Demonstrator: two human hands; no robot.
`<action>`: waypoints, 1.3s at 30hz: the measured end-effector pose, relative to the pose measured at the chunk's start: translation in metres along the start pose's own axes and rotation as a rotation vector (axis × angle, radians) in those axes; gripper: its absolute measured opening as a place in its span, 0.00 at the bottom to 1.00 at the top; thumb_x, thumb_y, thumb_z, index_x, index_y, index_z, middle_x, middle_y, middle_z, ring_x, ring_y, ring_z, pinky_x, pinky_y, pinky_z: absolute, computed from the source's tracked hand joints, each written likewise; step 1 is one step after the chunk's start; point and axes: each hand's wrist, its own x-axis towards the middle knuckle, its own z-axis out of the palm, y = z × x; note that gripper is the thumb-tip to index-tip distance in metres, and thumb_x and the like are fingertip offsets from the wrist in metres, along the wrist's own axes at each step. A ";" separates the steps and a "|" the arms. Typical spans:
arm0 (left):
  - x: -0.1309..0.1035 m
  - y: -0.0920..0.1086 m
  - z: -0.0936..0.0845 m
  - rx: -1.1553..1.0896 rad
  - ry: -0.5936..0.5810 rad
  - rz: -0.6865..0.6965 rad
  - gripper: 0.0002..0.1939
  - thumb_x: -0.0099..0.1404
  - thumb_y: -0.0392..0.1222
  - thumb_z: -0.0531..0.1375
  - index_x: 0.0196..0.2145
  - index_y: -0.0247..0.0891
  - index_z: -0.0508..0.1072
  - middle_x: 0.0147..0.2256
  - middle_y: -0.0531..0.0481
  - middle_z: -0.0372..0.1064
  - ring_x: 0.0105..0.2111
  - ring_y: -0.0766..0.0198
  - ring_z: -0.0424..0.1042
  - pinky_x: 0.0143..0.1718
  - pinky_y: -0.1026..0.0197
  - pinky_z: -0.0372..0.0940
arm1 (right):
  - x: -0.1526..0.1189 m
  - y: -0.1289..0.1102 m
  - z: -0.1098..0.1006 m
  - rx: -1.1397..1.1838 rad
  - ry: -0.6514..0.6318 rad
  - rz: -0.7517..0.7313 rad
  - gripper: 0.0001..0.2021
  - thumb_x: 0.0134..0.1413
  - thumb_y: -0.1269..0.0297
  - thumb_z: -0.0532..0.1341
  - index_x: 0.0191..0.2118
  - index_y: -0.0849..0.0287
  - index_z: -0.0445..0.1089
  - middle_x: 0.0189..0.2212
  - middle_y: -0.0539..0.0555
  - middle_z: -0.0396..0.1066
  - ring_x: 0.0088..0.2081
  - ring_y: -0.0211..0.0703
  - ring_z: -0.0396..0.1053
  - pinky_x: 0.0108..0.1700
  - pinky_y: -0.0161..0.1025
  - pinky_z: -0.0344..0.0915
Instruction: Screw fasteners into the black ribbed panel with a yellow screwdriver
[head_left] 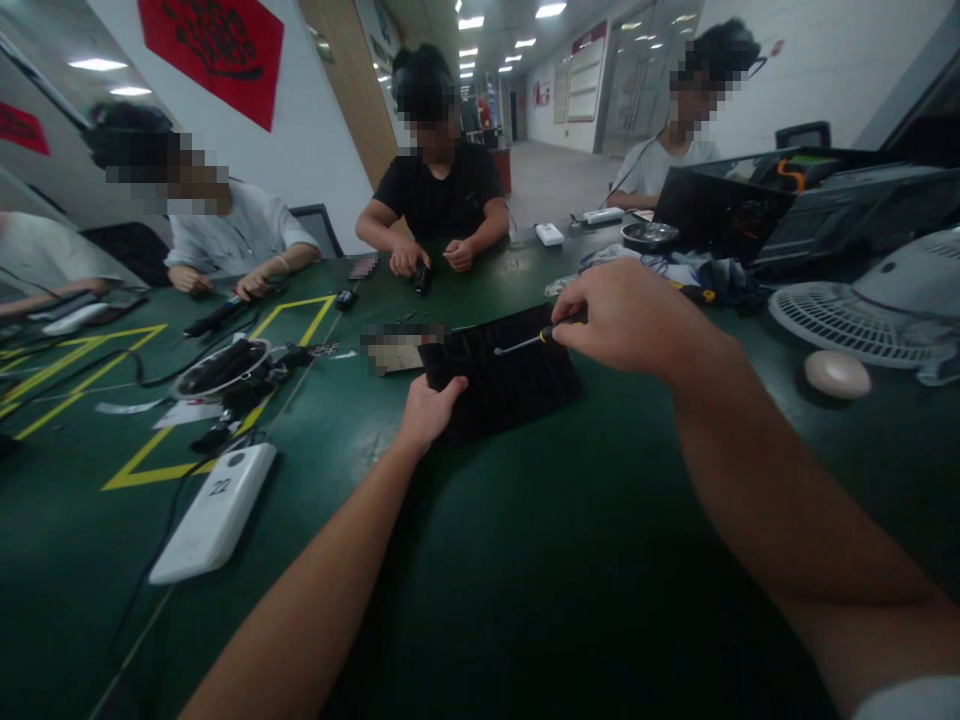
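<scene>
A flat black panel [510, 385], its surface too dark to make out in detail, is tilted just over the green table. My left hand [433, 408] grips its left end, with the thumb on top. Between the fingers of my right hand [611, 315] is a screwdriver [546, 336] with a yellow and black handle. Its metal shaft points left across the panel, and a small round bit shows at the tip [498, 351]; whether the tip touches the panel I cannot tell. Behind the panel's left end lies a partly blurred tan piece [401, 357].
On the left are a white power bank [217, 510] marked 22 and a round bowl [223, 368] of dark parts with cables. A white fan [862, 300], a pale mouse-like object [837, 374] and a computer case [847, 210] stand right. Several co-workers sit across the green table [570, 560].
</scene>
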 end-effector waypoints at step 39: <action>0.005 -0.004 0.001 0.025 0.022 0.008 0.23 0.48 0.55 0.75 0.35 0.36 0.80 0.35 0.45 0.82 0.37 0.49 0.81 0.42 0.51 0.75 | 0.002 -0.007 -0.005 0.082 0.012 0.003 0.10 0.62 0.67 0.66 0.41 0.58 0.87 0.39 0.60 0.85 0.43 0.54 0.80 0.47 0.46 0.69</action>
